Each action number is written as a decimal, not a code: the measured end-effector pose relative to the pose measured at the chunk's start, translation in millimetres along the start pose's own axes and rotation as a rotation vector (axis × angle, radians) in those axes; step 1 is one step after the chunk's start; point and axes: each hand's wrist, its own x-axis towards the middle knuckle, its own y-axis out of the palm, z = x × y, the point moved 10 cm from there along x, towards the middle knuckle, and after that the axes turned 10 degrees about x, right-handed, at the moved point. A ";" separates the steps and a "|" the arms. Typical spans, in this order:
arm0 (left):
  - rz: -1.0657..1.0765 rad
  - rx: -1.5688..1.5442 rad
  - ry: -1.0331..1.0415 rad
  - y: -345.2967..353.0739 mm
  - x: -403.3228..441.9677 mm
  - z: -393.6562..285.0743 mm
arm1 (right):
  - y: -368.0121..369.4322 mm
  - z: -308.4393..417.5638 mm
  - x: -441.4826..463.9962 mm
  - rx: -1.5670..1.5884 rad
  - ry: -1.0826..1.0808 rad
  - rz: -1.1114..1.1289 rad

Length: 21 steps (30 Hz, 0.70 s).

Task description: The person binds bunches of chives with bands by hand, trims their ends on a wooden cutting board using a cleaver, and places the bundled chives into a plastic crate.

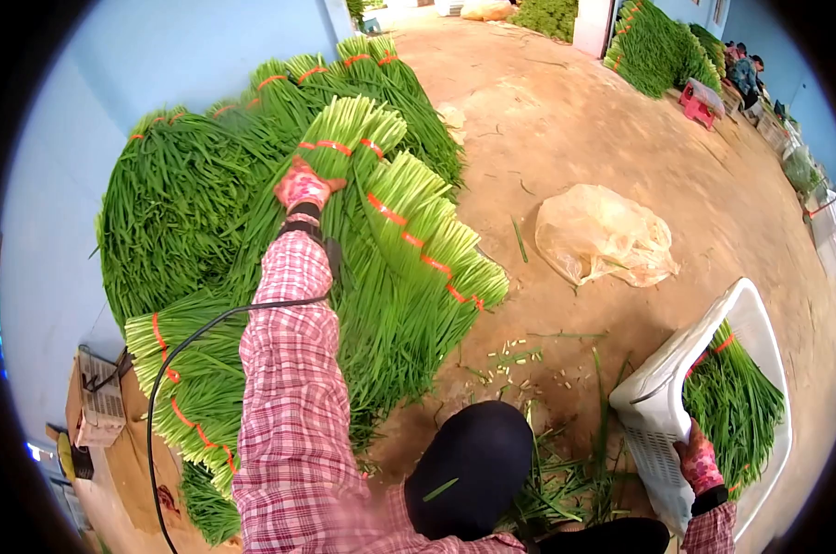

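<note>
My left hand point(307, 185), in a pink patterned glove, is closed on a bundle of garlic chives point(353, 129) near its orange band. This bundle lies on top of a large pile of banded chives point(187, 194) against the blue wall. More bundles point(432, 235) lie just to its right, pale stem ends outward. At the lower right my right hand point(700, 459), also gloved, is closed round the near-side rim of a tilted white plastic crate point(649, 406). Inside the crate are chives point(737, 402) with orange bands.
A crumpled clear plastic bag point(605, 235) lies on the dirty floor. Loose leaves and cut stem bits point(515, 360) are scattered by my knee point(473, 466). A black cable point(192, 337) loops past my left sleeve. Farther off are a red stool point(698, 106) and a person point(744, 74).
</note>
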 end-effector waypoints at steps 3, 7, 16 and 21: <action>-0.104 -0.134 0.077 3.2 12.8 2.6 | 1.0 1.6 5.1 -0.103 0.062 0.008; -0.250 -0.169 0.242 -22.7 -37.5 -2.0 | -21.8 49.4 2.0 -0.425 -0.042 -0.157; -0.509 -0.773 0.830 -138.3 -277.0 -21.4 | 26.2 330.2 -16.8 1.007 -0.295 0.243; -0.364 -0.843 1.139 -194.6 -403.8 -84.4 | -46.0 378.1 -37.7 1.569 -0.605 -0.171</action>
